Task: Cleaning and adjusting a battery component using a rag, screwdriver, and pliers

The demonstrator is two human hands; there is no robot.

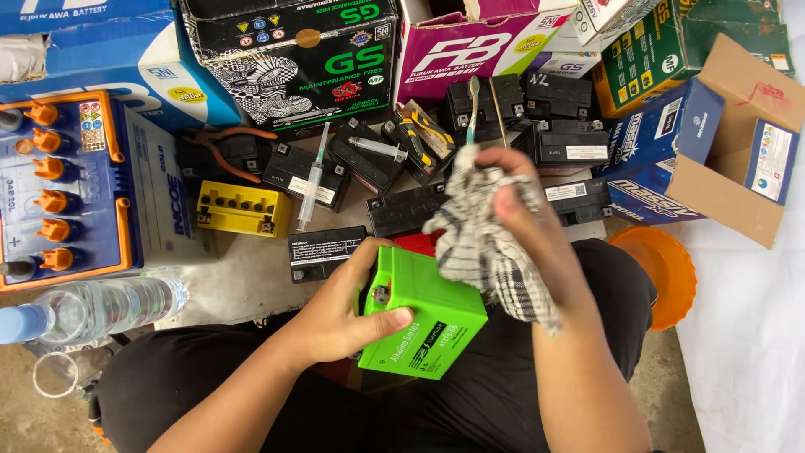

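Left hand [340,315] grips green battery [423,315]; right hand [511,201] raised, clutching checked cloth [486,243].

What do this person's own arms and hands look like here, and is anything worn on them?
Both forearms are bare, with no sleeves in view. The left hand and right hand have no gloves; no rings, watch or bands are visible on them.

bare forearms, no sleeves, blk trousers [210,377]
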